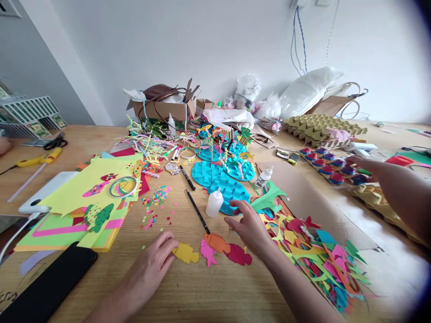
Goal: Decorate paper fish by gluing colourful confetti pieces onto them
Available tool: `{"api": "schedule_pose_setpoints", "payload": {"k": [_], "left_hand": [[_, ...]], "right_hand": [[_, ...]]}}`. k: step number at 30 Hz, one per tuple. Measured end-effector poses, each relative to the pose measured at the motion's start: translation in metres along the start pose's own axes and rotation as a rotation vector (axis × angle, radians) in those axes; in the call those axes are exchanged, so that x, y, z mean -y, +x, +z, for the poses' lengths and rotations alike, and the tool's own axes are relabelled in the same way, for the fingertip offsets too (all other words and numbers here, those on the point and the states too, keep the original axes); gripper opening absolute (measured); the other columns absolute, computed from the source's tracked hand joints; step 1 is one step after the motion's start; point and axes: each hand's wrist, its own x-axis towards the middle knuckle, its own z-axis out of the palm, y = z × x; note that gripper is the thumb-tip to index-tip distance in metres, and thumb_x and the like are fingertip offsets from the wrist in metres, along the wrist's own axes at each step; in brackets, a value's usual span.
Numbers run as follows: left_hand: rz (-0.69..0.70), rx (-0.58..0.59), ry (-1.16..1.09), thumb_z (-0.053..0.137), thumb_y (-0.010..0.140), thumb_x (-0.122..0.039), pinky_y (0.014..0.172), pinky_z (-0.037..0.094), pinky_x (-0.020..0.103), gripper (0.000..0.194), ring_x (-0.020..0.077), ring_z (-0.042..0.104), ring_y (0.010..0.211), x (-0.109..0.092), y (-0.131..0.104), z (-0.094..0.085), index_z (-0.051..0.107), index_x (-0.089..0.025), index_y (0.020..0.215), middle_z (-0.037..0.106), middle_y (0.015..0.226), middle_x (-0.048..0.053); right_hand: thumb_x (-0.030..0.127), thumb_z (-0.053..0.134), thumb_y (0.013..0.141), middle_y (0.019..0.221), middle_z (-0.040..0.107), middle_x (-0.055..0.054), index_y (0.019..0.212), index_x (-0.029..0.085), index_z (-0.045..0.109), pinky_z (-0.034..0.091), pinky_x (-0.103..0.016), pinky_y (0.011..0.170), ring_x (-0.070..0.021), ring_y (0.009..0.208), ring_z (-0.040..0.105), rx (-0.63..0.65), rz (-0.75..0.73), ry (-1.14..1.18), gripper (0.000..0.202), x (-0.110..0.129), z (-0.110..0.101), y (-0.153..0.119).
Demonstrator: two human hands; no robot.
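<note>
My left hand (158, 255) is closed on the yellow paper fish (186, 252), its fingers at the head end. The fish lies on the wooden table. My right hand (247, 224) is open in the air, thumb and fingers apart, just right of a white glue bottle (214, 203). Between the hands lie a pink paper fish (208, 253), an orange one (216, 242) and a red one (239, 255), partly overlapping. A black pencil (198, 211) points down at the orange fish.
Paper scraps (323, 255) lie at the right. Blue textured discs (229, 193) and a second glue bottle (263, 177) stand beyond my right hand. Yellow paper sheets (74, 188) and a black phone (47, 282) are at the left. Another person's arm (397, 193) reaches over egg trays (319, 128).
</note>
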Motion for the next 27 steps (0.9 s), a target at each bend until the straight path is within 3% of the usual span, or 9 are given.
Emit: {"api": "schedule_pose_setpoints", "payload": {"k": [3,6,12,16,19,21,23,27], "left_hand": [[0.091,0.043,0.101,0.04,0.077,-0.009,0.084,0.046,0.031,0.022,0.0187,0.053,0.097,-0.004,-0.008,-0.004,0.056,-0.023,0.083,0.057,0.102,0.003],[0.24,0.12,0.198,0.045,0.074,-0.008,0.094,0.039,0.035,0.03,0.0221,0.041,0.115,-0.003,-0.013,0.0,0.055,-0.024,0.097,0.05,0.121,0.002],[0.326,0.177,0.283,0.056,0.073,-0.016,0.099,0.031,0.046,0.048,0.0245,0.039,0.118,0.007,-0.02,0.015,0.044,-0.027,0.119,0.044,0.129,0.003],[0.286,0.066,0.266,0.05,0.077,-0.017,0.098,0.034,0.045,0.04,0.0245,0.042,0.116,0.005,-0.017,0.015,0.048,-0.026,0.117,0.048,0.126,0.004],[0.15,-0.117,0.211,0.036,0.082,-0.011,0.096,0.039,0.033,0.039,0.0198,0.043,0.116,0.001,-0.005,0.012,0.046,-0.021,0.119,0.046,0.127,0.006],[0.1,-0.188,0.197,0.03,0.081,-0.008,0.093,0.043,0.032,0.042,0.0193,0.044,0.115,0.001,0.006,0.014,0.045,-0.017,0.12,0.044,0.128,0.009],[0.165,-0.142,0.192,0.029,0.077,-0.001,0.092,0.044,0.03,0.045,0.0167,0.048,0.11,0.005,0.013,0.02,0.051,-0.017,0.113,0.053,0.119,0.008],[0.225,-0.106,0.232,0.032,0.073,0.003,0.094,0.042,0.033,0.048,0.0171,0.046,0.112,0.011,0.016,0.033,0.052,-0.017,0.112,0.053,0.118,0.006]], "right_hand": [[0.025,0.059,0.067,0.1,0.054,-0.006,0.103,0.017,0.049,0.043,-0.028,0.065,-0.0167,0.081,0.054,0.028,-0.012,0.066,0.038,0.0,0.009,0.016],[0.024,0.063,0.063,0.092,0.057,-0.006,0.101,0.014,0.052,0.042,-0.028,0.066,-0.0171,0.078,0.054,0.067,-0.038,-0.001,0.041,0.005,0.017,0.028],[0.022,0.054,0.071,0.082,0.059,-0.003,0.083,0.016,0.058,0.04,-0.026,0.066,-0.0164,0.075,0.054,0.069,-0.123,-0.09,0.014,0.014,0.012,0.032],[0.022,0.052,0.073,0.096,0.059,-0.006,0.093,0.016,0.055,0.039,-0.029,0.08,-0.0187,0.092,0.052,0.024,-0.176,-0.138,0.021,0.024,0.012,0.025],[0.037,0.053,0.075,0.111,0.053,-0.011,0.111,0.013,0.047,0.038,-0.031,0.085,-0.0217,0.103,0.048,-0.027,-0.189,-0.184,0.044,0.044,0.026,0.026],[0.046,0.049,0.076,0.109,0.055,-0.013,0.108,0.013,0.048,0.038,-0.033,0.084,-0.0245,0.104,0.048,-0.007,-0.2,-0.253,0.046,0.061,0.039,0.034],[0.05,0.046,0.076,0.099,0.059,-0.012,0.099,0.014,0.052,0.041,-0.034,0.079,-0.0265,0.097,0.053,0.027,-0.12,-0.328,0.043,0.076,0.052,0.045],[0.05,0.051,0.071,0.093,0.062,-0.016,0.096,0.012,0.052,0.044,-0.035,0.071,-0.0303,0.089,0.057,0.05,-0.042,-0.356,0.046,0.092,0.069,0.065]]}}
